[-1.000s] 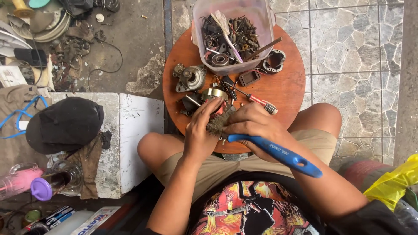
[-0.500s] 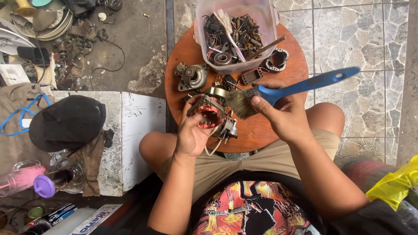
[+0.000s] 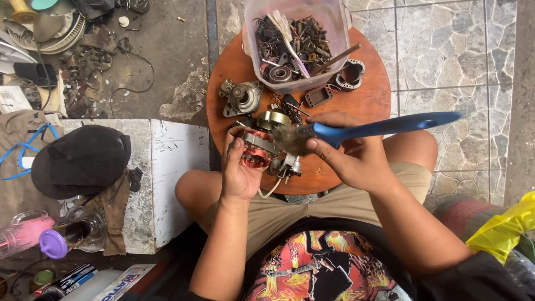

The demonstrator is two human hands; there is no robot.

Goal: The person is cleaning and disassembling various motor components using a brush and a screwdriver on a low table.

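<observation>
Both hands meet over the near edge of a round wooden table (image 3: 368, 100). Left hand (image 3: 241, 170) is wrapped around a small motor stator (image 3: 257, 151) with copper-red windings, fingers curled over its top and thumb along its side, holding it just above the table edge; a pale wire hangs from it below the palm. Right hand (image 3: 352, 156) is closed around the blue handle of a brush (image 3: 379, 127), thumb and fingers pinching it near the bristle end, so the handle sticks out far past the hand to the right. The dark bristles touch the stator's right side, between the 2 hands.

Well to the left of the left hand, on a pale slab on the floor, lies a black cap (image 3: 78, 159), with a purple-lidded clear cup (image 3: 69, 237) nearer the person. Just beyond the left hand, on the table, sits a grey metal motor housing (image 3: 241, 97), and a brass-coloured ring (image 3: 273, 119) lies close to the fingertips. Beyond both hands stands a clear plastic tub (image 3: 262, 33) full of bearings, springs and screws. Beyond the right hand lie a small rectangular frame (image 3: 317, 96) and a round metal end plate (image 3: 350, 74). Far right of the right hand, a yellow plastic bag (image 3: 501, 228) rests by the person's knee.
</observation>
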